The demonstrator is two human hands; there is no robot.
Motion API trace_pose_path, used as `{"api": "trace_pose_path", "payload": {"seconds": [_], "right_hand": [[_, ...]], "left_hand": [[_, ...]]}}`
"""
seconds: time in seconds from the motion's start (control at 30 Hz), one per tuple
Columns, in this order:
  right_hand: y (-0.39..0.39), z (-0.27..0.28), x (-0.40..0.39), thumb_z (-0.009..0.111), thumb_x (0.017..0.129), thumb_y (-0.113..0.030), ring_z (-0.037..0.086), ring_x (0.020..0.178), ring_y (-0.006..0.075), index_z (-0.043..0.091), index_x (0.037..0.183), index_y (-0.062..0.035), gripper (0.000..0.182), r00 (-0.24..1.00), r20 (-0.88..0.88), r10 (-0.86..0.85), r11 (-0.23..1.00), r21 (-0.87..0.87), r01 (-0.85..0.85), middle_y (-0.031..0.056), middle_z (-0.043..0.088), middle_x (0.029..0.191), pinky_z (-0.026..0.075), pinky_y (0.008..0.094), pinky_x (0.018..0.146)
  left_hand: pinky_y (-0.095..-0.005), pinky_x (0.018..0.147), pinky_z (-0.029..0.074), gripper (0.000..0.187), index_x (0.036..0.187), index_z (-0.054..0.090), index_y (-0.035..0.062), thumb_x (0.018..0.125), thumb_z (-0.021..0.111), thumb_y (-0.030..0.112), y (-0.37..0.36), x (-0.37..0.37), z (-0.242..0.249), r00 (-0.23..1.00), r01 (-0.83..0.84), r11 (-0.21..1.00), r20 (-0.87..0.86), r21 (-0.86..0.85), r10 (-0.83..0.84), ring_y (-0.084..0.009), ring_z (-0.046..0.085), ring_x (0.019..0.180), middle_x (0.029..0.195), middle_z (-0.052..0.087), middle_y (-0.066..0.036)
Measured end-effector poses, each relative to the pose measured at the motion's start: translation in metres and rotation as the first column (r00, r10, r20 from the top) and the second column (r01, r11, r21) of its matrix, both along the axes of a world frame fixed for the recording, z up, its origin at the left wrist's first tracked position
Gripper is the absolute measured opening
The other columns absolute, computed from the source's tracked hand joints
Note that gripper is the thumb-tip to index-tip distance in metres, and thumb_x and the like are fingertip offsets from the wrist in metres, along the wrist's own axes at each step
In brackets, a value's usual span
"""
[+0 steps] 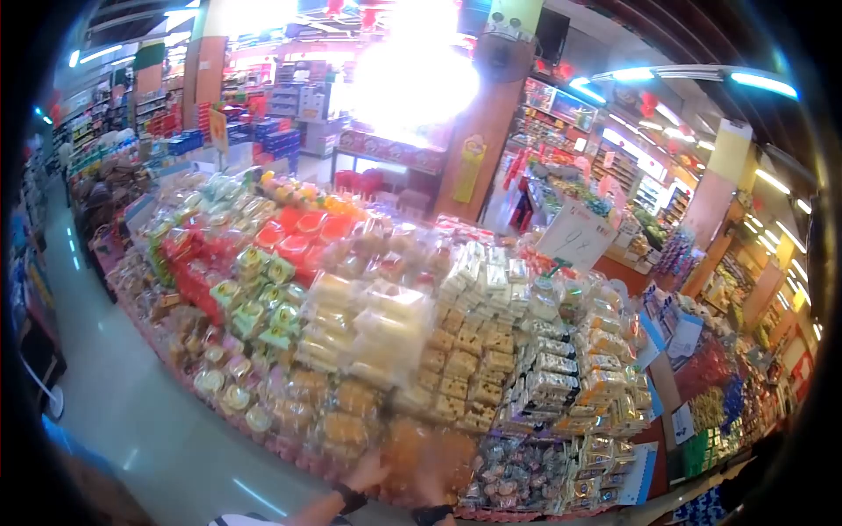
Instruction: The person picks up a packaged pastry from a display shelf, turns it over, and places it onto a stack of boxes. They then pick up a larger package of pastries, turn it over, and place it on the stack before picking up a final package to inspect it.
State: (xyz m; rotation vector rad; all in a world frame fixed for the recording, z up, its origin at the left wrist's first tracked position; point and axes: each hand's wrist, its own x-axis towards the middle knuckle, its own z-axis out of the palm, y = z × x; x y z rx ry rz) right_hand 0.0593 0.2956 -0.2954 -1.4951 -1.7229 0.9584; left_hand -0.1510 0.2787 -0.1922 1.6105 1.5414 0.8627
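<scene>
My left hand [369,473], with a black band at the wrist, reaches to the left edge of a blurred orange-brown packaged food [438,451] at the front of the display. My right hand [428,480], also with a dark wristband, is over the near side of the same goods. Motion smears the fingers of both hands, so their grip cannot be made out. Behind the hands lie wrapped golden-brown cakes [346,428] and stacked packs of studded tan pastries [456,364]. Small wrapped pieces [513,473] fill the spot to the right.
Pale bagged goods [368,324], green-wrapped packs [263,302] and red packs [303,232] cover the counter. A white price sign [574,235] rises at the back right. Shiny floor [132,377] runs along the left side. A pillar [478,158] stands behind the counter.
</scene>
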Motion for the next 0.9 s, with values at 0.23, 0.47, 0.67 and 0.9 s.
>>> {"api": "trace_pose_path", "payload": {"seconds": [0.23,0.47,0.67,0.9], "right_hand": [[-0.008,0.007,-0.034,0.056,0.087,-0.02,0.057,0.104,0.035,0.06,0.119,-0.0073,0.034,0.954,0.293,-0.069,0.995,-0.044,0.085,0.0181,0.059,0.117,0.046,0.0441,0.09],[-0.018,0.083,-0.058,0.054,0.089,-0.026,0.054,0.115,0.0414,0.044,0.139,-0.0087,0.054,0.943,0.238,-0.233,0.961,-0.09,0.26,0.0242,0.049,0.136,0.046,0.0503,0.092],[-0.029,0.117,-0.051,0.065,0.075,-0.018,0.06,0.099,0.0379,0.063,0.108,-0.0015,0.037,0.974,-0.101,-0.201,0.972,-0.142,0.186,0.0197,0.064,0.103,0.047,0.0457,0.091],[-0.047,0.217,-0.073,0.054,0.093,-0.008,0.059,0.113,0.0229,0.052,0.128,0.0041,0.037,0.827,-0.251,-0.503,0.864,-0.163,0.476,0.0169,0.061,0.123,0.046,0.0332,0.097]], "left_hand": [[-0.0529,0.086,0.047,0.056,0.13,0.048,0.0013,0.082,0.064,0.025,0.01,-0.006,0.061,0.988,0.116,0.962,0.125,-0.247,-0.087,-0.048,0.057,0.1,0.112,0.058,-0.032],[-0.0545,0.093,0.041,0.052,0.131,0.049,0.0072,0.083,0.06,0.025,0.015,-0.008,0.069,0.954,0.298,0.88,0.133,-0.369,-0.267,-0.0464,0.05,0.11,0.124,0.049,-0.029],[-0.0536,0.107,0.029,0.056,0.137,0.044,0.0087,0.085,0.059,0.025,0.013,0.002,0.088,0.926,0.375,0.926,0.057,-0.037,-0.373,-0.0504,0.036,0.125,0.132,0.042,-0.03],[-0.052,0.11,0.026,0.052,0.135,0.046,0.0066,0.086,0.059,0.022,0.012,-0.001,0.141,0.882,0.468,0.883,0.059,-0.005,-0.467,-0.0527,0.026,0.134,0.141,0.035,-0.034]]}}
